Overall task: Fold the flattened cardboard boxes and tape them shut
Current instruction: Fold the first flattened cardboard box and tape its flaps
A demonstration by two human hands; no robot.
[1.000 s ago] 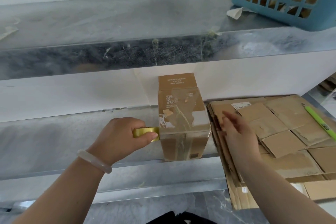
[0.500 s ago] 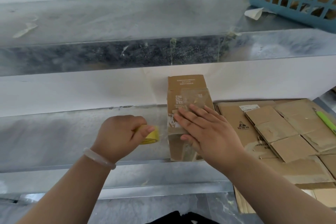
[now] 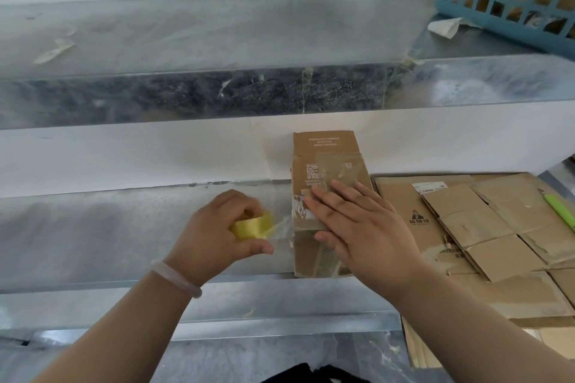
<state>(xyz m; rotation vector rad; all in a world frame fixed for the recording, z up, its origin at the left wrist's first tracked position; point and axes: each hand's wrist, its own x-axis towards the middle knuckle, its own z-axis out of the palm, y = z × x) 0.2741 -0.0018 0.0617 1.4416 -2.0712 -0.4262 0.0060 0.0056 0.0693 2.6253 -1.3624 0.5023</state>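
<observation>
Two metal shelves — left hand grips tape roll, right hand flat on box.

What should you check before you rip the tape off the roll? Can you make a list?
1. Right hand pressing flat on the box: ok.
2. Left hand gripping the tape roll: ok.
3. Clear tape strip stretched from roll to box: ok.
4. Tape stuck smooth, no bubbles: cannot tell.
5. Box standing steady on the metal shelf: ok.
6. Far flap taped shut: not ok, it stands up.
</observation>
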